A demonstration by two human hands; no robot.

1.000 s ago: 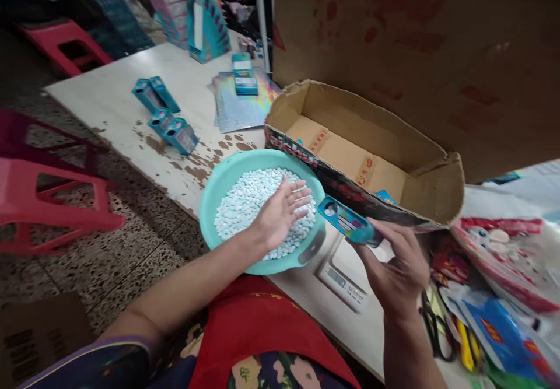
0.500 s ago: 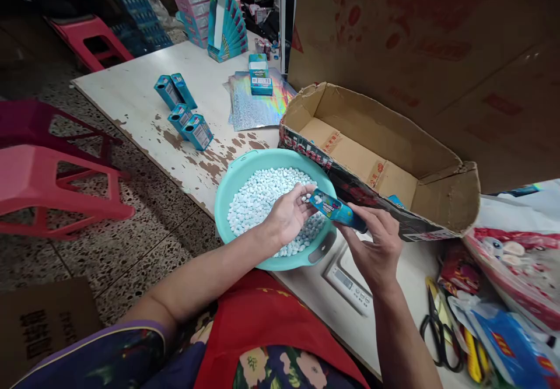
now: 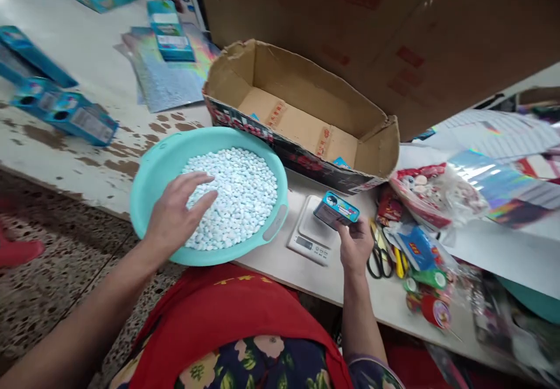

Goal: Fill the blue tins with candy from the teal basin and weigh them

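Note:
My right hand (image 3: 356, 240) grips a small blue candy box (image 3: 336, 208) by its right end, over a white digital scale (image 3: 311, 231). Whether the box touches the scale I cannot tell. My left hand (image 3: 177, 211), fingers apart and holding nothing, hovers at the left side of a turquoise basin (image 3: 146, 185). Many small white candies (image 3: 236, 196) fill the basin's bottom. Behind the basin and scale stands a cut-down cardboard box (image 3: 306, 126) with a few blue pieces inside.
Several blue boxes (image 3: 83, 118) stand at the left, near shiny holographic sheets (image 3: 168, 83) with another blue box (image 3: 170, 33) on them. Scissors (image 3: 380, 258), a yellow cutter (image 3: 399, 262) and an open candy bag (image 3: 437, 193) lie right of the scale. A large cardboard panel (image 3: 371, 39) rises behind.
My right hand has carried the blue candy box from above the basin rightward to the scale. My left hand has moved away from the box's end and opened. The view has turned right.

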